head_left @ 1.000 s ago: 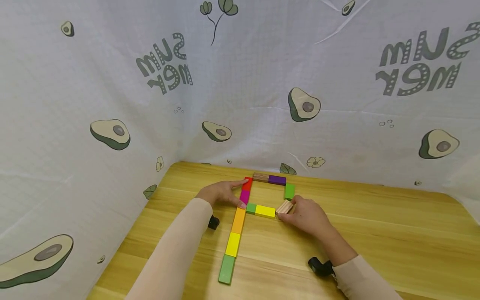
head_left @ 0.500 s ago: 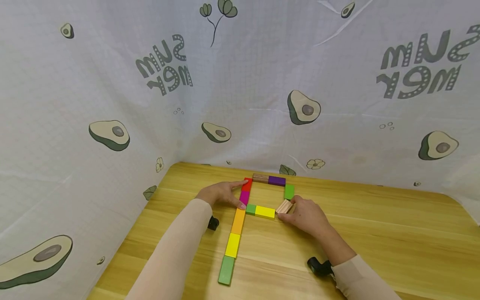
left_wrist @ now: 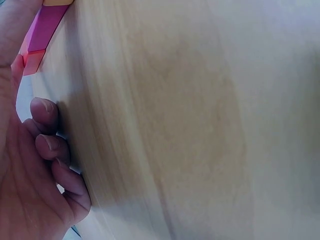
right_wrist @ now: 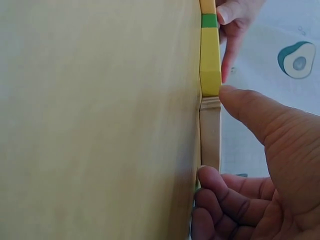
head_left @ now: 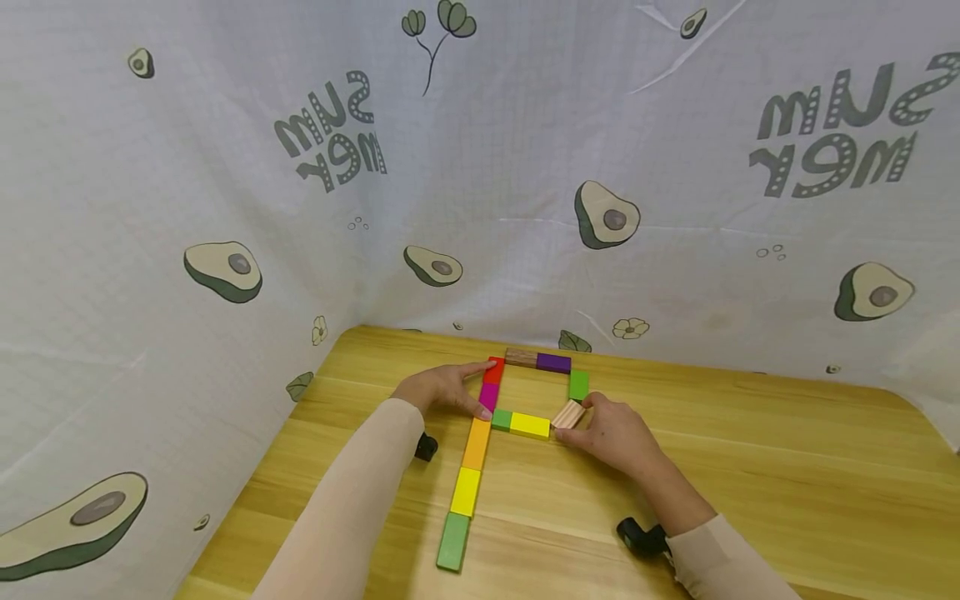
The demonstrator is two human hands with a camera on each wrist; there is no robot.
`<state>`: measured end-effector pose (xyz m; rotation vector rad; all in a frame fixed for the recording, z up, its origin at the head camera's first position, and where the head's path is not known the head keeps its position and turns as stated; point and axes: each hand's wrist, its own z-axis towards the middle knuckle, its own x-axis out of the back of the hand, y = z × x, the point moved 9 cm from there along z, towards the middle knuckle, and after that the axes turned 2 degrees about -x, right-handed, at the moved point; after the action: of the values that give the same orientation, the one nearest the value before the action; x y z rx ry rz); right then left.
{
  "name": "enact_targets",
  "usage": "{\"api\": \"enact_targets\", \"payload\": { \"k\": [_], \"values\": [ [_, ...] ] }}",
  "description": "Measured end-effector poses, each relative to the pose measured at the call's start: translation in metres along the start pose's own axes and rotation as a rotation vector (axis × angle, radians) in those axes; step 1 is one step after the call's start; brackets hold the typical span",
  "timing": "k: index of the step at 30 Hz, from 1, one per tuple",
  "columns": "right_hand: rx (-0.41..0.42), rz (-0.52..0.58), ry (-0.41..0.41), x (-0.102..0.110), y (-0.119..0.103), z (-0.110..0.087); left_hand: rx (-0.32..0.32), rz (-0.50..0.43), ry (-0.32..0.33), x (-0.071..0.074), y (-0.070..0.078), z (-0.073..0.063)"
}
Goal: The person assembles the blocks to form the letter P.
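Note:
Flat wooden blocks lie end to end on the table in a long column with a loop at its upper right. My right hand holds a striped plain-wood block by its ends, thumb by the yellow block and fingers by the green block. The plain block sits slanted between those two. My left hand touches the column with index finger on the red block and thumb at the lower end of the magenta block. Its other fingers curl loosely over the table in the left wrist view.
A brown block and a purple block form the loop's top. Below run an orange block, another yellow block and a pale green block. A printed cloth hangs behind the wooden table.

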<state>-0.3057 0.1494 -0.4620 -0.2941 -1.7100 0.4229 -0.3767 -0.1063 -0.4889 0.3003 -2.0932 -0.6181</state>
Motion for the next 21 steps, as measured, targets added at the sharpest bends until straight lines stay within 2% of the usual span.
{"api": "enact_targets", "payload": {
  "k": [8, 17, 21],
  "values": [
    [0.005, 0.026, 0.003, -0.0012, 0.001, 0.0017, 0.005, -0.023, -0.007, 0.0004, -0.0038, 0.0036],
    [-0.007, 0.056, -0.005, -0.0016, 0.0021, 0.001, -0.014, -0.029, -0.015, 0.0012, -0.0046, 0.0025],
    [-0.012, 0.079, -0.015, -0.001, 0.0026, 0.0, -0.004, -0.024, -0.015, 0.0018, -0.0068, 0.0019]
  ]
}}
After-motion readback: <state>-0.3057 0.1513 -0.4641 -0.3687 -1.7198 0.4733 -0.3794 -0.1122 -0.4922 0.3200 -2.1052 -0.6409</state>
